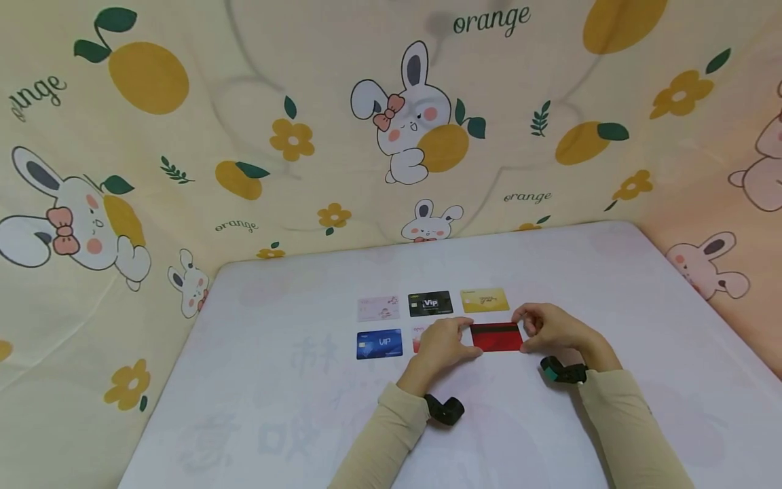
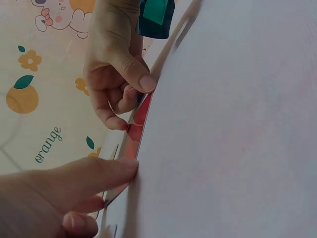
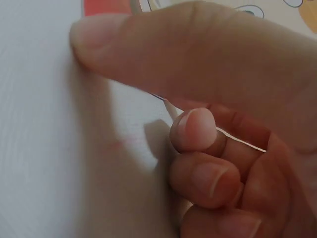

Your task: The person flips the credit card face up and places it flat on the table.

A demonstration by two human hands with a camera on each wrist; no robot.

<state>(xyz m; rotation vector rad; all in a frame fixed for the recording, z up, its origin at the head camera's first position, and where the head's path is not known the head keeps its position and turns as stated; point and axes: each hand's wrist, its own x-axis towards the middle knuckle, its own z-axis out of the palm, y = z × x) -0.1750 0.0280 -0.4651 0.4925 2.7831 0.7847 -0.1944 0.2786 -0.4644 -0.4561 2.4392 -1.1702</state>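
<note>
A red card [image 1: 496, 337] with a dark stripe across its upper part is held between both hands at its short ends. My left hand [image 1: 441, 346] has its thumb at the near left corner and a finger at the far left corner. On the opposite end, my right hand [image 1: 552, 328] pinches the right corners in the same way, its other fingers curled in the right wrist view. From the left wrist view the red card [image 2: 133, 133] appears nearly edge-on, close to the tabletop. Behind the left hand, a pink card [image 1: 417, 337] is mostly hidden.
A pale pink card [image 1: 378, 308], a black VIP card [image 1: 430, 303] and a gold card [image 1: 485, 300] form the far row. The blue VIP card [image 1: 379, 343] lies left in the near row. Patterned cloth [image 1: 342, 68] rises behind the white table [image 1: 275, 421].
</note>
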